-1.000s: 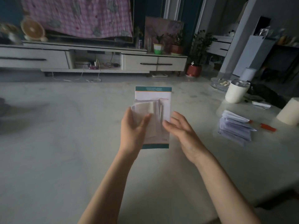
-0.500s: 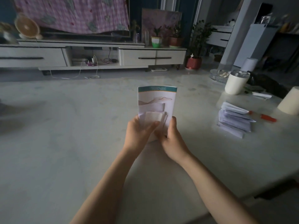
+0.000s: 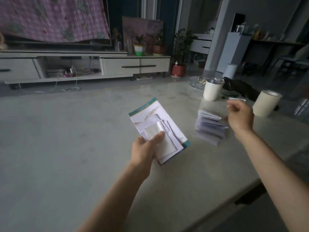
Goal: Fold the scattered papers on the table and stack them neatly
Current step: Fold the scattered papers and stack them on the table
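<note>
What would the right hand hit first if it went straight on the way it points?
Probably the cup. The right hand points forward and left, and the paper stack lies beside that line, not on it. Depth is unclear, so the hand might pass above the cup.

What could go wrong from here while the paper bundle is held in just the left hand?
The left hand alone grips the tilted paper bundle, thumb on top; the loose smaller sheets could slide off. The folded stack fans unevenly, so the right hand adding more might topple it.
</note>
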Demonstrator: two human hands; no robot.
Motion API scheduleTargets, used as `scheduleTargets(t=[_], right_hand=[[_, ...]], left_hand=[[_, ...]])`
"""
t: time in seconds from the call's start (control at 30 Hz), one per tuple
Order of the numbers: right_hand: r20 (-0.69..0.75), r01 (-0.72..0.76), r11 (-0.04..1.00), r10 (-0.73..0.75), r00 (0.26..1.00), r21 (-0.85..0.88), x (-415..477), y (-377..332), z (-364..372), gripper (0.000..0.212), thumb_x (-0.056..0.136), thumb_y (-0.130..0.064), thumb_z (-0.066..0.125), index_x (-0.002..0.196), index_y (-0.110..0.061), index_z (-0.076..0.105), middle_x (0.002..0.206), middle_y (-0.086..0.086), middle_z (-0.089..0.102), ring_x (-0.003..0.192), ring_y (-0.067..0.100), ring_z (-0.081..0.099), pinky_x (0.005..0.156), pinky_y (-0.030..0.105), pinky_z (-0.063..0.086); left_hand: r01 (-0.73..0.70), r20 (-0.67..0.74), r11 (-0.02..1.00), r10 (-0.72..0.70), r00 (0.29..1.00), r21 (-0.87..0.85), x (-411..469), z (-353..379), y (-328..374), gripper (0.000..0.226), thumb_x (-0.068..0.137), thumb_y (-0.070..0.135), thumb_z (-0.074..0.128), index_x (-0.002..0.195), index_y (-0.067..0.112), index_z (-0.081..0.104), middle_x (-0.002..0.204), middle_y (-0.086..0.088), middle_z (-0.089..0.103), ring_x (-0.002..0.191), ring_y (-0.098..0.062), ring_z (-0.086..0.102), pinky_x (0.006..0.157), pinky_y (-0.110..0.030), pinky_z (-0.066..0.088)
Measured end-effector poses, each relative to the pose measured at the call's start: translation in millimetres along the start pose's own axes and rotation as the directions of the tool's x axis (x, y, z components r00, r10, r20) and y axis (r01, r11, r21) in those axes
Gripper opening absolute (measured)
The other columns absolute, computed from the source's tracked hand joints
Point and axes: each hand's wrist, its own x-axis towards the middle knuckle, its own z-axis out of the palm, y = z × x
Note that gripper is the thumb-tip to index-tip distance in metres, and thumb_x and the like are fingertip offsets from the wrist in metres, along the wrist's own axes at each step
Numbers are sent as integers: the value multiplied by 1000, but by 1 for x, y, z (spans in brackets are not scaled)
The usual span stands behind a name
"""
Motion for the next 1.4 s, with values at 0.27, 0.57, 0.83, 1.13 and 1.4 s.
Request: scheduleTargets(t=[0.27, 0.57, 0.83, 1.13, 1.4], right_hand=[[363, -223, 852, 420, 832, -474, 34, 25, 39, 82, 66, -60, 71, 123, -3, 54, 127, 15, 57, 118, 31, 53, 95, 33, 43], [256, -190, 853, 346, 903, -485, 33, 41, 53, 33, 70, -46, 68, 89, -20, 65, 117, 16, 56, 112, 37, 48, 92, 40, 37], [246, -48, 987, 10, 969, 150, 24, 0, 23, 20, 92, -19, 54, 91, 1, 57, 84, 9, 58, 77, 18, 51, 57, 25, 38], [599, -382, 701, -80, 796, 602, -59, -62, 1, 37, 85, 20, 36, 76, -4, 62, 64, -3, 69, 57, 5, 63, 48, 15, 47], [514, -232, 797, -113, 850, 558, -101, -66, 15, 13, 86, -11, 61, 96, -16, 68, 98, 1, 66, 80, 9, 61, 62, 23, 50]], left_hand=[[62, 88, 998, -64, 994, 25, 24, 18, -15, 25, 69, 14, 73, 93, 5, 70, 88, -10, 73, 73, -19, 68, 80, -39, 55], [74, 73, 997, -76, 994, 30, 23, 22, -16, 24, 71, 16, 68, 92, 7, 70, 83, -10, 73, 69, -18, 69, 76, -37, 56], [97, 31, 994, -96, 995, -44, 26, 16, -7, 11, 83, 7, 62, 90, 11, 69, 80, -5, 73, 65, -15, 69, 61, -27, 58], [94, -40, 990, -98, 994, -103, 30, 6, 3, 10, 84, 7, 63, 90, 14, 68, 75, -2, 73, 61, -13, 68, 62, -27, 58], [90, -16, 984, -94, 995, -153, 25, 1, 5, 10, 85, 10, 62, 92, 16, 67, 76, 2, 73, 63, -10, 69, 59, -24, 57]])
